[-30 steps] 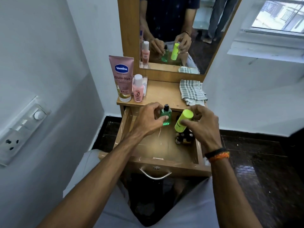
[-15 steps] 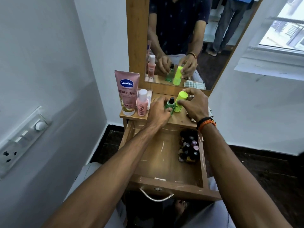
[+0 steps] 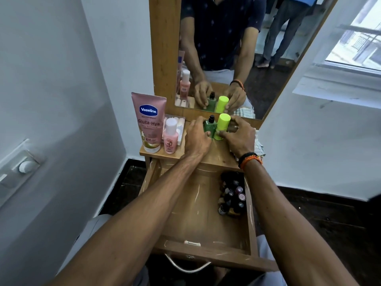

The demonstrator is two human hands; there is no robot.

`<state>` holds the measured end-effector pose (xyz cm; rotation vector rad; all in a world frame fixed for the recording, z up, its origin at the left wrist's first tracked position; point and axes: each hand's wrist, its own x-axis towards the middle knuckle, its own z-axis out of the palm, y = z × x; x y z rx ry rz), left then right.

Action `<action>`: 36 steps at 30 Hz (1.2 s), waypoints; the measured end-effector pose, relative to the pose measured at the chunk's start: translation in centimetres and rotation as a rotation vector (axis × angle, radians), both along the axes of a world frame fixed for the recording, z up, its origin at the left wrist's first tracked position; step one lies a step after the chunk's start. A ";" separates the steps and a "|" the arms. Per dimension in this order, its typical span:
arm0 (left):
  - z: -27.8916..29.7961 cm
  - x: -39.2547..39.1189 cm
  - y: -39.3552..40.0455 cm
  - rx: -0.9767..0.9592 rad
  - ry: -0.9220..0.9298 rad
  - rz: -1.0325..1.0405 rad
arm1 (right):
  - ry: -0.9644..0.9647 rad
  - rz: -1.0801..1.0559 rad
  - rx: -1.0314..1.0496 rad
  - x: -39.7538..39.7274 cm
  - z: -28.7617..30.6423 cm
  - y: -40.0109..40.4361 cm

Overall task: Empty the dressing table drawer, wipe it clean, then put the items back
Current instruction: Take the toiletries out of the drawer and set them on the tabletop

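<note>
Left hand (image 3: 196, 137) clamped on green bottle (image 3: 210, 129), right hand (image 3: 239, 135) on lime tube (image 3: 222, 125), both at tabletop (image 3: 218, 157). Light, rigid, prob. slick plastic; grip mid-body.

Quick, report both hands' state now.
Left hand: closed on the green bottle.
Right hand: closed on the yellow-green bottle.

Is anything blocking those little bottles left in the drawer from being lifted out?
Nothing visible. The small bottles sit uncovered at the open drawer's right side; both hands are up on the tabletop.
</note>
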<state>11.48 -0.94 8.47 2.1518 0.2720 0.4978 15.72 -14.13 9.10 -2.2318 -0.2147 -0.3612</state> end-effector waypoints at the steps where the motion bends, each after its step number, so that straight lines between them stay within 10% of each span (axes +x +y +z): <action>1: -0.1 0.3 0.0 -0.001 0.005 0.013 | 0.006 -0.011 0.001 0.2 -0.2 0.1; 36: -1.1 4.5 -0.2 -0.045 0.000 0.167 | 0.076 -0.104 0.039 2.2 -1.9 1.0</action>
